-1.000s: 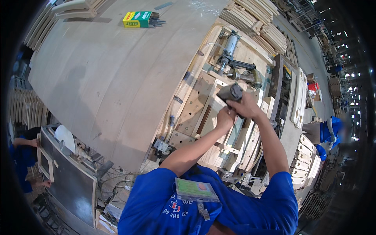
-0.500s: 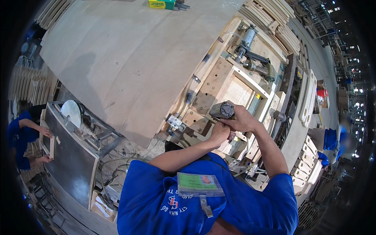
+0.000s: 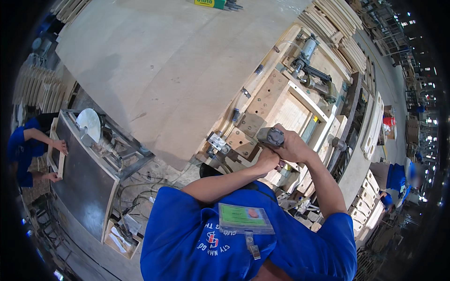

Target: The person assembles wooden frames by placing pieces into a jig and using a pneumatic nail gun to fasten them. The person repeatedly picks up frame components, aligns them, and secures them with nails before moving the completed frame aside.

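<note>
My right hand (image 3: 294,147) is wrapped round a grey nail gun (image 3: 271,136), seen from its capped end above the near part of a wooden jig (image 3: 267,96). Close below the tool, my left hand (image 3: 267,160) is closed, its fingers bent against the wood; whatever it grips is hidden. A pale wooden frame (image 3: 307,100) lies in the jig just beyond my hands. Farther back rest a second nail gun (image 3: 323,88) and a silver air cylinder (image 3: 308,48).
A broad board tabletop (image 3: 178,70) spans the left, with a green-yellow box (image 3: 209,3) at its far edge. Stacked wooden slats (image 3: 333,23) stand back right. At far left, another person's hands (image 3: 58,146) hold a wooden piece beside a disc sander (image 3: 89,125). Hoses (image 3: 129,196) trail below.
The whole view has shifted slightly, moving the jig and table a little right and down. Both my hands stay together at the nail gun, which appears tilted a bit differently.
</note>
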The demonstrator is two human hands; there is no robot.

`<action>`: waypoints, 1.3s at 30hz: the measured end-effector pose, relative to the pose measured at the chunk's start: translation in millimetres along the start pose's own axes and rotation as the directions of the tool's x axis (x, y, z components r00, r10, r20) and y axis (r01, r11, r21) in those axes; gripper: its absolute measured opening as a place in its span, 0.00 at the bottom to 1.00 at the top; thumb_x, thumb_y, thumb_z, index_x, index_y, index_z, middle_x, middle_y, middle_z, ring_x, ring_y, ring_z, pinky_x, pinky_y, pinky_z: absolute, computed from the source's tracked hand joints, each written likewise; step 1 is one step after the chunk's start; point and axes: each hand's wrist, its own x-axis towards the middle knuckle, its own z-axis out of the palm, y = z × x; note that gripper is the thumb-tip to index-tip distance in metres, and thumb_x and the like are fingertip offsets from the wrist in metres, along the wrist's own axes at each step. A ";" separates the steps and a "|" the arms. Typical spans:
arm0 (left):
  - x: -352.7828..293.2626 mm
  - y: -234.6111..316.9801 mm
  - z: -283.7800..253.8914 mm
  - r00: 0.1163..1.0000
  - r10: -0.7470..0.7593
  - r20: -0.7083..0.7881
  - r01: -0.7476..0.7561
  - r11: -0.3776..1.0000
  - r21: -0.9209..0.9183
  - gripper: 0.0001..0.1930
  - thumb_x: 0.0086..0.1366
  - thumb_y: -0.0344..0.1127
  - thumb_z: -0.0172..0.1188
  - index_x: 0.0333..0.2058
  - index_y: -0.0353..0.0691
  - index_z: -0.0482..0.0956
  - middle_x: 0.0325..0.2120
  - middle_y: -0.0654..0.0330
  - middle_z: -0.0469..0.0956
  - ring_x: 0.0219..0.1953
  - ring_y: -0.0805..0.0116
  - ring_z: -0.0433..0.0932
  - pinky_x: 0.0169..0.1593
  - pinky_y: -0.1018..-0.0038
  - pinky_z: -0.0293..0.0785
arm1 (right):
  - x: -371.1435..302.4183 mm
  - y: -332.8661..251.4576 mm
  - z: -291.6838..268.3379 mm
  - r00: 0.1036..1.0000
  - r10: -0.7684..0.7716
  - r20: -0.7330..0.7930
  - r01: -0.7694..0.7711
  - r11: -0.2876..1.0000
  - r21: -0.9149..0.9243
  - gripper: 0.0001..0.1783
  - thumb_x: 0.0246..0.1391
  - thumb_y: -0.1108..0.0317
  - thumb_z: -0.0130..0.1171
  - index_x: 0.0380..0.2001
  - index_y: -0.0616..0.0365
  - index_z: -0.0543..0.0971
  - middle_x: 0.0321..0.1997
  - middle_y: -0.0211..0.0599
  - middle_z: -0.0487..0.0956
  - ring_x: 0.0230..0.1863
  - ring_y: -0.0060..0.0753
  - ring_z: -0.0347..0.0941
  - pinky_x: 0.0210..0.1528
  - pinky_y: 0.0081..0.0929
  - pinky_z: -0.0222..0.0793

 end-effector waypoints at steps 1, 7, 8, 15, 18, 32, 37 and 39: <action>-0.3 0.0 1.2 1.000 -0.005 -0.011 0.005 1.000 -0.001 0.13 0.75 0.28 0.46 0.49 0.29 0.78 0.37 0.52 0.85 0.33 0.64 0.85 0.30 0.68 0.83 | -0.9 -0.1 2.0 1.000 0.026 -0.005 -0.026 1.000 -0.015 0.22 0.58 0.65 0.69 0.51 0.56 0.74 0.42 0.55 0.84 0.48 0.63 0.82 0.50 0.45 0.77; -22.8 4.8 -5.5 0.996 0.087 0.007 -0.087 0.975 0.205 0.14 0.70 0.38 0.57 0.32 0.34 0.84 0.24 0.54 0.83 0.30 0.61 0.85 0.32 0.64 0.77 | -35.3 -22.8 -4.9 0.981 0.130 -0.147 -0.115 0.988 0.103 0.29 0.58 0.65 0.69 0.60 0.61 0.73 0.49 0.57 0.84 0.54 0.55 0.82 0.56 0.41 0.75; -37.0 24.9 -5.9 0.992 0.097 0.076 -0.123 0.812 0.570 0.14 0.74 0.39 0.55 0.48 0.39 0.85 0.34 0.53 0.87 0.38 0.58 0.87 0.42 0.63 0.81 | -49.2 -3.2 -1.0 0.959 0.032 -0.280 -0.027 0.999 0.023 0.28 0.59 0.67 0.67 0.61 0.65 0.73 0.50 0.53 0.84 0.52 0.49 0.83 0.57 0.39 0.75; -106.4 94.7 -37.8 0.500 0.865 0.035 -0.568 0.297 0.768 0.12 0.70 0.42 0.63 0.41 0.39 0.84 0.33 0.48 0.85 0.37 0.47 0.85 0.42 0.56 0.80 | -213.7 39.4 -13.3 0.638 0.616 -0.462 -0.303 0.753 0.585 0.19 0.69 0.62 0.60 0.58 0.58 0.77 0.33 0.27 0.78 0.25 0.19 0.69 0.26 0.21 0.66; -108.2 104.3 -63.7 0.456 0.890 -0.005 -0.479 0.250 0.841 0.13 0.71 0.43 0.61 0.42 0.39 0.84 0.31 0.49 0.85 0.35 0.47 0.85 0.40 0.55 0.79 | -247.1 76.0 -1.4 0.533 0.557 -0.637 -0.380 0.830 0.409 0.20 0.69 0.58 0.57 0.59 0.56 0.78 0.39 0.31 0.78 0.33 0.26 0.71 0.33 0.27 0.67; -111.3 68.7 -53.8 0.710 0.704 0.008 -0.306 0.298 0.904 0.13 0.69 0.47 0.61 0.39 0.46 0.87 0.30 0.55 0.86 0.34 0.51 0.85 0.38 0.57 0.78 | -387.8 184.6 53.7 0.458 0.140 -0.878 -0.840 -0.253 -0.479 0.26 0.66 0.51 0.53 0.61 0.50 0.79 0.60 0.42 0.78 0.57 0.47 0.73 0.53 0.47 0.71; -110.1 72.8 -51.8 0.662 0.744 -0.084 -0.294 0.362 0.884 0.12 0.69 0.46 0.61 0.37 0.45 0.86 0.31 0.54 0.86 0.35 0.51 0.85 0.38 0.55 0.78 | -398.9 198.4 59.9 0.638 -0.002 -0.770 -0.768 -0.070 -0.636 0.26 0.65 0.51 0.54 0.60 0.51 0.79 0.59 0.42 0.78 0.56 0.45 0.73 0.52 0.48 0.72; -110.3 73.1 -53.9 0.633 0.771 -0.074 -0.305 0.336 0.891 0.12 0.70 0.44 0.61 0.37 0.43 0.86 0.31 0.54 0.85 0.36 0.50 0.84 0.38 0.54 0.77 | -400.5 203.0 61.5 0.670 -0.043 -0.741 -0.742 -0.042 -0.669 0.26 0.64 0.51 0.55 0.60 0.51 0.79 0.58 0.43 0.78 0.55 0.44 0.74 0.52 0.48 0.72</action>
